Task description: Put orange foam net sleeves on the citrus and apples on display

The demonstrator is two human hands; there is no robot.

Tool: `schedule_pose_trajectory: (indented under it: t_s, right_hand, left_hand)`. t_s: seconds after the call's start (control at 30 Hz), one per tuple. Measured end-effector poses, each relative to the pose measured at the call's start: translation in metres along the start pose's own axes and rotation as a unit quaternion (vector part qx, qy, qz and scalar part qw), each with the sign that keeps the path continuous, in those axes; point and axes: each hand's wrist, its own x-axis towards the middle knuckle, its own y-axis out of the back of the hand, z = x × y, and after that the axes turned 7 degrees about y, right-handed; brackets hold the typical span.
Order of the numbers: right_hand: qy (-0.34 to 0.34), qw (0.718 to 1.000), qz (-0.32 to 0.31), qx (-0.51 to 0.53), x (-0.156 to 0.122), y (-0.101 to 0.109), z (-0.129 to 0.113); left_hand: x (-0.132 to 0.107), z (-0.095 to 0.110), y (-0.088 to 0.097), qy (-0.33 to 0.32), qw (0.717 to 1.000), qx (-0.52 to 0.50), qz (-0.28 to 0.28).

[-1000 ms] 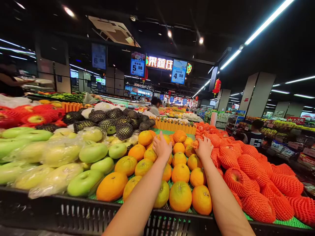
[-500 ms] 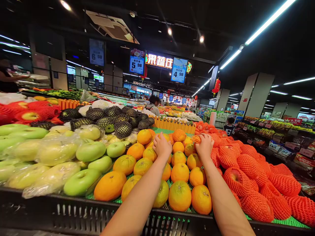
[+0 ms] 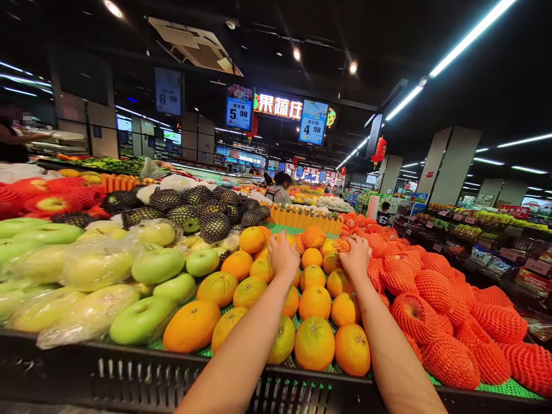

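Note:
Both my arms reach over a pile of loose oranges [image 3: 314, 343] on a shop display. My left hand [image 3: 282, 256] is curled over an orange at the back of the pile, most of which is hidden under the fingers. My right hand [image 3: 356, 257] lies a little to the right, fingers closed on an orange in an orange foam net [image 3: 340, 246]. More netted oranges [image 3: 314, 237] sit just behind the two hands.
Green apples [image 3: 142, 319], some in plastic wrap, lie to the left; red apples in orange nets [image 3: 431, 290] to the right. Dark-netted fruit [image 3: 215, 227] and a low yellow fence [image 3: 302, 218] stand behind. A black crate wall [image 3: 129, 374] runs along the front. A person [image 3: 282, 187] stands beyond.
My right hand has slid a little left and farther in, onto the netted orange. My left hand has closed down over its orange. People in the background have walked on.

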Motion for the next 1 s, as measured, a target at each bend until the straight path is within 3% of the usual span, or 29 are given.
schedule_pose_trajectory:
  t_s: [0.17, 0.37, 0.7, 1.0]
  right_hand:
    - [-0.058, 0.997, -0.029, -0.040, -0.002, -0.003, 0.001]
    - [-0.059, 0.996, -0.045, -0.047, -0.002, -0.004, 0.000]
    - [-0.057, 0.996, -0.051, -0.051, -0.002, -0.003, -0.001]
    - [-0.056, 0.995, -0.059, -0.053, -0.002, -0.002, -0.001]
  left_hand:
    - [-0.004, 0.006, 0.007, 0.023, 0.998, 0.050, -0.014]
    - [-0.007, 0.011, 0.011, 0.007, 0.991, 0.132, -0.004]
    - [-0.001, 0.003, 0.007, 0.009, 0.989, 0.137, -0.062]
    - [-0.005, 0.010, 0.008, 0.042, 0.986, 0.154, -0.037]
